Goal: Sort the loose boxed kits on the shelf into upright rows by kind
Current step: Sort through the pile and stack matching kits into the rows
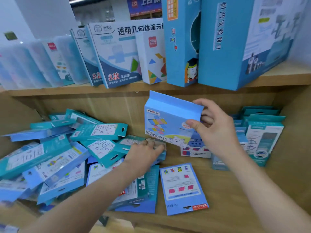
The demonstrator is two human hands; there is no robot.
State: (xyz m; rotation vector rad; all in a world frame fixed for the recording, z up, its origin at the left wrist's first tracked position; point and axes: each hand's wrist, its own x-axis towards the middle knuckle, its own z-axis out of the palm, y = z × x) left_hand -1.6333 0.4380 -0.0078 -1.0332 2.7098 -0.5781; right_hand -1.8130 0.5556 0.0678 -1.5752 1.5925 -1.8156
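Light-blue cardboard box with coloured squares and a cartoon bear (168,121) hangs upright above the wooden lower shelf (235,190), towards the far middle. The right hand (213,130) has it by the right end, its grip pinching the box between thumb in front and fingers behind. The left hand (144,153) lies palm down at the right edge of the jumbled pile of teal and blue boxes (58,148) on the left, its grip curled over a small blurred box (162,154). A flat blue pack (182,187) lies near the middle. Upright teal boxes (264,137) stand in a row at the far right.
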